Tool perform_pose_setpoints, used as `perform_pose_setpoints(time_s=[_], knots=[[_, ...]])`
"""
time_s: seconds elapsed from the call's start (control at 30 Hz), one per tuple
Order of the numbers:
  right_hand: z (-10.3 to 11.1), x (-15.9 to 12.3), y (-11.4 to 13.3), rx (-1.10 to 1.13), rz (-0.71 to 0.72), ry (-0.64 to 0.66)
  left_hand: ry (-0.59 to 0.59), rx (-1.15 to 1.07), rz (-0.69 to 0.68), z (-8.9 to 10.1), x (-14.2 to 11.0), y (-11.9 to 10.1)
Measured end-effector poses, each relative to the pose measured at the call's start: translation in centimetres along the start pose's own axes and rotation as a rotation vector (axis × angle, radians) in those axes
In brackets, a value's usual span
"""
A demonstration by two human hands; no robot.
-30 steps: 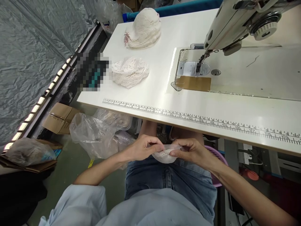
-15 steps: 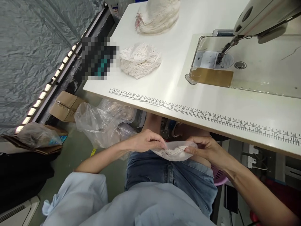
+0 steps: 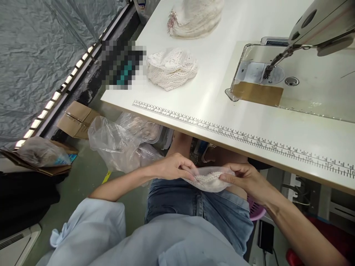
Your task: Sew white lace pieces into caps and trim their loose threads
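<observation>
Above my lap, a sheer white fabric piece with an eyelet lace strip (image 3: pixel 212 181) is stretched between my two hands. My left hand (image 3: pixel 181 167) pinches its left end, with thumb and fingers together. The right end is gripped by my right hand (image 3: pixel 241 175), the thumb lying on top of the cloth. A crumpled pile of white eyelet lace (image 3: pixel 172 70) lies on the white sewing table (image 3: pixel 205 107). Behind it sits a bundle of cream fabric (image 3: pixel 195 20) with reddish threads at its left end.
A sewing machine (image 3: pixel 318 29) stands at the table's right, its needle area over a metal plate. A printed ruler (image 3: pixel 222 131) runs along the front edge. Clear plastic bags (image 3: pixel 116 144) and a cardboard box (image 3: pixel 77 118) are on the floor at left. A purple basket (image 3: pixel 256 208) is beside my right leg.
My hands have moved apart, drawing the fabric out wider between them, with the right hand shifting rightward. The camera view has tilted down and turned, so the table appears shifted right and higher.
</observation>
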State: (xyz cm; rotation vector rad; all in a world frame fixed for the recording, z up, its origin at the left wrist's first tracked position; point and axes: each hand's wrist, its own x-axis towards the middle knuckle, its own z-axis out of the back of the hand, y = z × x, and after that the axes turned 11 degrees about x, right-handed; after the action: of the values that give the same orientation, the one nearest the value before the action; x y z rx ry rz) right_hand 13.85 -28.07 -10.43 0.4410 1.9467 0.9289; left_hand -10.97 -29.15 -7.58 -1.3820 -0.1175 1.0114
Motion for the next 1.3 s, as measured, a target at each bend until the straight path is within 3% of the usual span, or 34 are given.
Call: perform_pose_setpoints(time_s=[0.4, 0.6, 0.83, 1.07, 1.3], knots=[[-0.3, 0.0, 0.1, -0.018, 0.044, 0.040, 0.077, -0.109, -0.027, 0.5, -0.1, 0.1], [-0.6, -0.3, 0.4, -0.032, 0.043, 0.059, 0.047, -0.070, -0.043, -0.2, 0.6, -0.2], [-0.8, -0.3, 0.3, -0.003, 0.078, 0.178, 0.113, -0.100, 0.016, 0.1, 0.7, -0.2], [-1.6, -0.2, 0.2, -0.089, 0.083, 0.183, 0.080, -0.027, -0.026, -0.4, 1.1, -1.0], [-1.2, -0.9, 0.2, -0.115, 0.105, 0.144, 0.037, -0.071, 0.056, -0.3, 0.9, -0.6]])
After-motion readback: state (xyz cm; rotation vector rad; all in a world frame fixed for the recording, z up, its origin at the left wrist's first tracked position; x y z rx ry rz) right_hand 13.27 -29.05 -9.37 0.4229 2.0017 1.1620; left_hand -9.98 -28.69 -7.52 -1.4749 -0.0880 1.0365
